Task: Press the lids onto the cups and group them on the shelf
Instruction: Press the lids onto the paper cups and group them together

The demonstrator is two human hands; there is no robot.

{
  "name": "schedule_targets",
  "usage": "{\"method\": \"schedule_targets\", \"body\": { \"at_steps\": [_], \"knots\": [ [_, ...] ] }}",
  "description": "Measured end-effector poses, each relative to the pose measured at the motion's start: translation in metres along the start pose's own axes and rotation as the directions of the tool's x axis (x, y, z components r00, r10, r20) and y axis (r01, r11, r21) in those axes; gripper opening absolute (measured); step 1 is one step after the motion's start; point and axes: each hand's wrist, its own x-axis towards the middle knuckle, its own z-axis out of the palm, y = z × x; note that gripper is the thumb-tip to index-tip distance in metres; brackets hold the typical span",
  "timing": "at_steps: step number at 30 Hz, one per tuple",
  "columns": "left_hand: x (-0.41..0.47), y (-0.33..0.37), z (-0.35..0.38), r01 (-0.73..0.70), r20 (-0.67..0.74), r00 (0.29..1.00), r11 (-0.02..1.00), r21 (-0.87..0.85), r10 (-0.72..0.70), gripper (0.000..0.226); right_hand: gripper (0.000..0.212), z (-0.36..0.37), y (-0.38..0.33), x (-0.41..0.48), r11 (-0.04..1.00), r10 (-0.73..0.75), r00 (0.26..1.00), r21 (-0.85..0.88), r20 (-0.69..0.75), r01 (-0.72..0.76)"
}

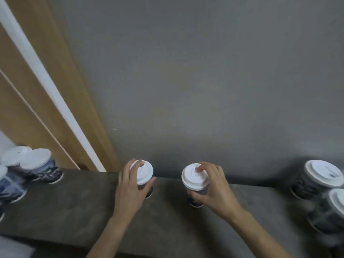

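Shelf (74, 211) of dark, mottled grey-brown stone runs across the lower part of the view, its back edge meeting a plain grey wall (204, 81). Near the middle of that back edge two dark printed paper cups stand upright, well apart from each other, each capped with a white plastic dome lid.

The left hand (130, 189) curls round the left cup (149, 192), with the thumb on the cup's right side and the fingers draped over the top of the left lid (146, 174). The right hand (216, 189) grips the right cup (198, 191) from its right side. Its thumb lies across the dark wall below the rim, and one fingertip presses on top of the right lid (191, 178) near the sip hole. Both lids sit level on their rims, but I cannot tell whether they are fully snapped down.

At the shelf's left end stands a tight cluster of blue-printed lidded cups (37, 162), touching or just beside one another, with some cut off by the frame edge. At the right end two dark lidded cups (323, 174) stand just beside each other, blurred, the nearer one partly out of view. Beyond the left end a tan wooden panel with a white strip (48, 81) rises beside the wall.
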Motion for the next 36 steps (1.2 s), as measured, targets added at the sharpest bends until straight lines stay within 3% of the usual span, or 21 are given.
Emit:
{"method": "schedule_targets", "body": {
  "at_steps": [3,9,16,20,22,23,26,28,33,36],
  "knots": [
    [-0.001,0.006,0.003,0.049,-0.016,0.999,0.998,0.027,-0.049,0.068,0.063,-0.011,0.014,-0.021,1.000,0.021,1.000,0.013,-0.022,-0.021],
    [-0.004,0.008,-0.004,-0.034,-0.024,0.999,0.996,0.084,0.036,0.067,0.071,-0.015,0.018,-0.032,0.999,-0.026,0.999,0.040,0.020,0.025],
    [-0.006,0.013,-0.011,-0.017,0.028,0.999,0.998,0.068,0.015,0.065,0.097,-0.001,0.022,-0.036,0.981,0.037,0.999,0.190,0.026,-0.041],
    [-0.010,0.051,-0.015,-0.235,-0.098,0.965,0.969,0.073,0.242,0.056,0.094,0.002,0.023,-0.037,0.947,0.141,0.990,0.288,0.019,-0.141],
    [-0.013,0.079,-0.005,-0.332,-0.054,0.943,0.942,-0.047,0.329,0.055,0.086,0.004,0.023,-0.041,0.943,0.145,0.989,0.302,0.006,-0.140],
    [-0.015,0.091,0.003,-0.331,0.034,0.941,0.936,-0.122,0.337,0.060,0.085,0.005,0.023,-0.043,0.942,0.147,0.989,0.307,-0.005,-0.138],
    [-0.019,0.114,0.032,-0.110,0.393,0.892,0.951,-0.289,0.222,0.083,0.094,0.006,0.027,-0.051,0.939,0.142,0.990,0.319,-0.008,-0.132],
    [-0.023,0.121,0.047,0.074,0.518,0.843,0.921,-0.383,0.147,0.085,0.100,0.006,0.032,-0.059,0.934,0.139,0.990,0.333,-0.011,-0.127],
    [-0.037,0.125,0.066,0.136,0.366,0.930,0.880,-0.455,0.045,0.075,0.093,0.014,0.045,-0.074,0.885,0.241,0.971,0.410,0.000,-0.220],
    [-0.041,0.126,0.071,0.162,0.333,0.943,0.860,-0.485,0.010,0.076,0.081,0.027,0.047,-0.081,0.864,0.305,0.952,0.415,0.019,-0.285]
  ]
}}
